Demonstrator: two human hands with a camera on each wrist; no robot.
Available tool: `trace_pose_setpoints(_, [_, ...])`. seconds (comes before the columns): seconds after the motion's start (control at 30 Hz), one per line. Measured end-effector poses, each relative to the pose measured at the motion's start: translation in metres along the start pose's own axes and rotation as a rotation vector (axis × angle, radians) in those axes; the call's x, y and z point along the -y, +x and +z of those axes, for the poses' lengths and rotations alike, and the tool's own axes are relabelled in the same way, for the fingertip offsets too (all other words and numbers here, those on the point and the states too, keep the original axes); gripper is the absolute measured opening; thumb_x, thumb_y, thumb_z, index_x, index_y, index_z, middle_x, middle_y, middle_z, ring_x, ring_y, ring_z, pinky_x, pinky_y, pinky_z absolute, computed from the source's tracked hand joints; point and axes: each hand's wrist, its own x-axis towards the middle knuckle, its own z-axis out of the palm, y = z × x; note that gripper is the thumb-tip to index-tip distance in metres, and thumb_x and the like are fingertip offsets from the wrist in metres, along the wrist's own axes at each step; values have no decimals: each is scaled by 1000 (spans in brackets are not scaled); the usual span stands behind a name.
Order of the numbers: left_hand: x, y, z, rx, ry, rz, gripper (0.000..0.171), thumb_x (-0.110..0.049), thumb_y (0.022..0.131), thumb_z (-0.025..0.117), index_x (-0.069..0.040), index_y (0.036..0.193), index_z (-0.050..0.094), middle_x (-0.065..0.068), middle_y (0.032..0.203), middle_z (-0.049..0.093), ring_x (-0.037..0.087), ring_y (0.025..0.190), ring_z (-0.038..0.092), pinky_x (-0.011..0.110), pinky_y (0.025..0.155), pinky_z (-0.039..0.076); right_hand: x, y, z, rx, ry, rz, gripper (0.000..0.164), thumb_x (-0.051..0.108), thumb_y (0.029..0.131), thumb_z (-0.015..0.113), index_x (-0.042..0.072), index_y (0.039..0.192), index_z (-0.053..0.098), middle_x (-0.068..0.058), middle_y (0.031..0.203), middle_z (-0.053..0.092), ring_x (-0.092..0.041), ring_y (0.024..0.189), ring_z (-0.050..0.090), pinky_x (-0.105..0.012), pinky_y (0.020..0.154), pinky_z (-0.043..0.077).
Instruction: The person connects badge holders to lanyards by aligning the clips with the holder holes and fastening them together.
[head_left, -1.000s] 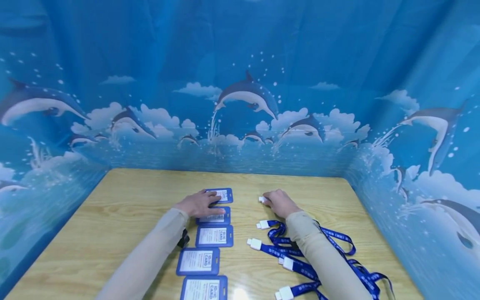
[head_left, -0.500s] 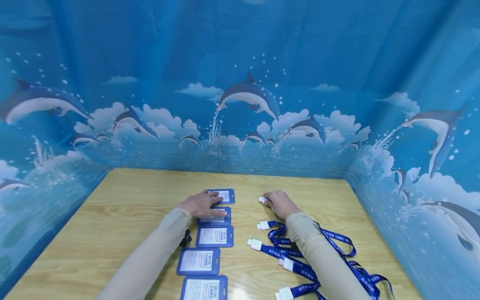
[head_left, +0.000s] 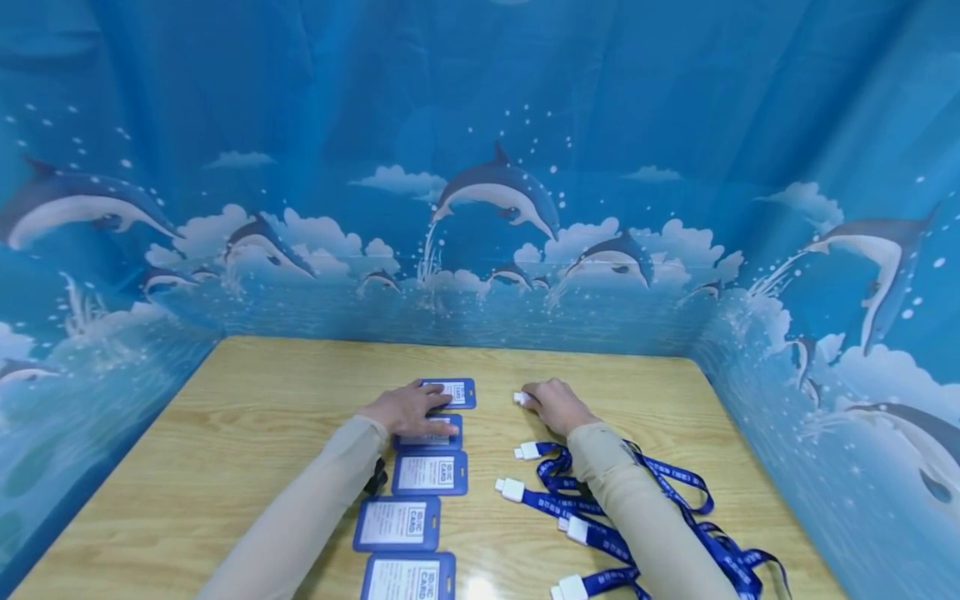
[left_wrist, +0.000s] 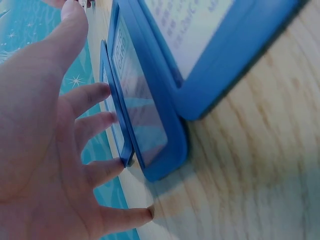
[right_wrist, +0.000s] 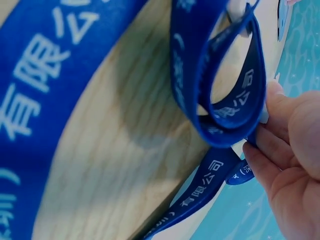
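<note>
At the far end of a column of blue ID card holders, my left hand lies with spread, fairly straight fingers on the farthest card holder. Its thumb reaches over the second card holder. In the left wrist view, fingertips of the left hand touch the farthest holder's edge. Across from it, my right hand pinches the white plastic end of a blue lanyard. The right wrist view shows this hand beside a looped blue lanyard strap with white lettering; the pinched end is mostly hidden.
More card holders continue the column toward me. Several blue lanyards with white ends lie on the right, partly beneath my right forearm. The wooden table meets a blue dolphin-print curtain at its back and sides.
The farthest card holder has slid slightly to the right under my left hand. My right hand and the white end have shifted a touch to the left.
</note>
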Motion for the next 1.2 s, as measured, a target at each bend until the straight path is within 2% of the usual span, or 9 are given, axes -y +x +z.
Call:
trace_pose_setpoints(0.23, [-1,1,-1,7,0,-2,85,-82,85,49,-35,155,39,-2,167,27,35,155,19,66,119,28,1,3,2,-9,3,-20,13,15,102,61,14,97,72,1,77,67,-13,67,58,-33,68,52])
trace_pose_setpoints(0.47, [-1,1,-2,16,5,24,85,-81,86,50,-33,156,40,-1,167,28,36,155,19,65,120,27,3,4,4,-27,-21,-31,10,13,100,64,12,100,74,-4,91,75,-21,87,71,-39,82,60])
trace_pose_setpoints(0.7, [-1,2,-4,20,3,31,86,-80,86,52,-32,155,40,0,167,28,36,155,19,64,120,27,8,8,4,-23,-40,-27,11,14,100,64,11,101,74,-7,94,76,-24,91,72,-40,86,60])
trace_pose_setpoints(0.9, [-2,3,-4,26,-20,28,87,-80,84,55,-33,155,40,-1,167,28,35,155,19,64,120,28,11,9,4,5,-40,11,13,15,100,63,10,106,74,-7,98,76,-24,95,71,-41,90,60])
trace_pose_setpoints(1.2, [-4,6,-3,43,-19,33,87,-80,84,56,-34,156,38,-2,167,27,34,156,17,64,120,27,14,12,6,21,-70,21,13,18,100,64,11,106,74,-6,98,75,-22,92,70,-40,88,60])
